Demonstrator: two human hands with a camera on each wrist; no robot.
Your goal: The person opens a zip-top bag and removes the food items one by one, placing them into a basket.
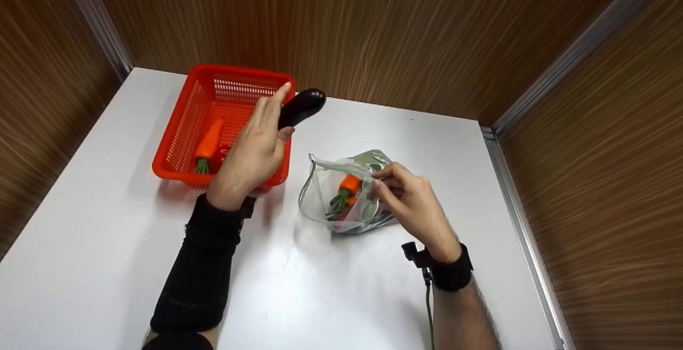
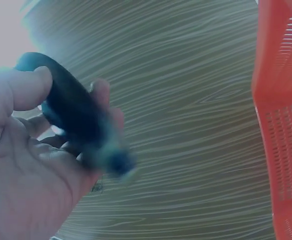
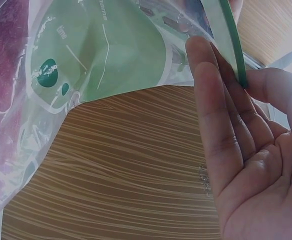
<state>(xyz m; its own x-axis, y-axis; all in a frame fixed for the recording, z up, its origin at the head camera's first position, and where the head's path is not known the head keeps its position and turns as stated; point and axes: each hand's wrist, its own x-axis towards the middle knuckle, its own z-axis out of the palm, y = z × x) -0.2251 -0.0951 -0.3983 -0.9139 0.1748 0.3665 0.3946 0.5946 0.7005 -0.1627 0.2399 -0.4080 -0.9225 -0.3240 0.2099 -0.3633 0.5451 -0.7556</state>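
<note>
Your left hand grips a dark eggplant, thumb laid across it and fingertips showing past its far side. The eggplant slants from upper left to lower right; its lower end is blurred. A red slotted basket runs along the right edge, apart from your hand. Wood-grain panelling lies behind; glare whitens the upper left corner.

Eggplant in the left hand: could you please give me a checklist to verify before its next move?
1. Left hand grips the eggplant: ok.
2. Right hand pinches the rim of the green-printed plastic bag: ok.
3. Bag mouth is open: ok.
4. Eggplant is above the bag mouth: not ok; it is by the red plastic basket's right rim.
5. Bag has enough room beside the carrot inside: cannot tell.
</note>
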